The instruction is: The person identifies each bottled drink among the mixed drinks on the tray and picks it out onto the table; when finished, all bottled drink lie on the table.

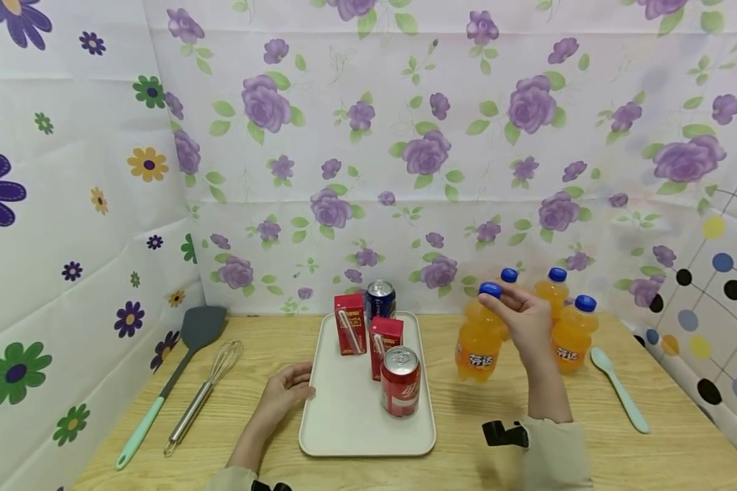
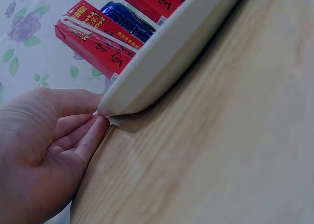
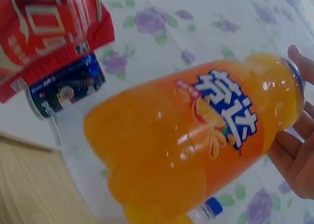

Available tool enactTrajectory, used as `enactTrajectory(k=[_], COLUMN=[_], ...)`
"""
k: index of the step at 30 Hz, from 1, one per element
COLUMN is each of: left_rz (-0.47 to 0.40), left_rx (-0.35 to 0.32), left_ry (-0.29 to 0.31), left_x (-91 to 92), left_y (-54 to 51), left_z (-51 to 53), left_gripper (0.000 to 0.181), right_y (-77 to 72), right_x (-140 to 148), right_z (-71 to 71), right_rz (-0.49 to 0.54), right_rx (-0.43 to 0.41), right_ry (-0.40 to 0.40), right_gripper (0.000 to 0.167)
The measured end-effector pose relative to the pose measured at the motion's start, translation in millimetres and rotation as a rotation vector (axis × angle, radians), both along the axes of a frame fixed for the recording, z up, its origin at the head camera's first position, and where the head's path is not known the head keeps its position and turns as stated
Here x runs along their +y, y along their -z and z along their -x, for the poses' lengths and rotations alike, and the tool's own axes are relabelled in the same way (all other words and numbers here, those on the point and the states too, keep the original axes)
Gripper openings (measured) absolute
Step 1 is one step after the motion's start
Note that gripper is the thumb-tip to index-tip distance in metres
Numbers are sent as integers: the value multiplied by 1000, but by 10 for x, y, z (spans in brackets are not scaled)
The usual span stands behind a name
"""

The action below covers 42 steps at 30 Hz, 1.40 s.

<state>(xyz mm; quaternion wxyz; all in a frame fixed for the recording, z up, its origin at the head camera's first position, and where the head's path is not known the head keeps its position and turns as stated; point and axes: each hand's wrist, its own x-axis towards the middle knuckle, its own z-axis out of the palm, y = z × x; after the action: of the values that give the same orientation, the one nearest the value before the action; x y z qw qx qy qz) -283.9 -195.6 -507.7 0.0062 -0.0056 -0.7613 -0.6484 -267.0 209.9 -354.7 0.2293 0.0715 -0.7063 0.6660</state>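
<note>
My right hand pinches an orange soda bottle near its blue cap and holds it upright, off the table, to the right of the tray. In the right wrist view the bottle fills the middle, its label showing. My left hand grips the left rim of the cream tray; the left wrist view shows the thumb on the tray edge and fingers beneath. Standing on the tray are two red drink cartons with straws, a dark blue can and a red cola can.
Several more orange soda bottles stand behind and right of my right hand. A pale green spoon lies at the right. At the left lie a whisk and a spatula with a dark head. Flowered cloth hangs behind the table.
</note>
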Motion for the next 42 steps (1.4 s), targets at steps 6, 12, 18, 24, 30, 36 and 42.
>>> enactTrajectory(k=[6, 12, 18, 24, 30, 36, 42], left_rz=[-17, -5, -8, -3, -13, -4, -2], left_rx=[1, -3, -5, -6, -13, -12, 7], left_ry=[-1, -7, -8, -11, -6, -16, -13], left_x=[8, 19, 8, -3, 7, 2, -6], left_y=[-10, -23, -42, -54, -29, -27, -38], left_z=[10, -8, -27, -31, -11, -13, -30], left_gripper=[49, 48, 49, 49, 49, 49, 48], right_y=[53, 180, 280, 349, 474, 556, 580], right_x=[242, 390, 486, 528, 582, 613, 624], right_z=[89, 173, 221, 287, 328, 362, 380], right_rz=[134, 178, 235, 254, 295, 349, 305], right_rx=[-106, -185, -219, -185, -214, -235, -257], right_ry=[105, 197, 252, 312, 337, 332, 347], right_gripper=[37, 46, 50, 50, 45, 42, 54])
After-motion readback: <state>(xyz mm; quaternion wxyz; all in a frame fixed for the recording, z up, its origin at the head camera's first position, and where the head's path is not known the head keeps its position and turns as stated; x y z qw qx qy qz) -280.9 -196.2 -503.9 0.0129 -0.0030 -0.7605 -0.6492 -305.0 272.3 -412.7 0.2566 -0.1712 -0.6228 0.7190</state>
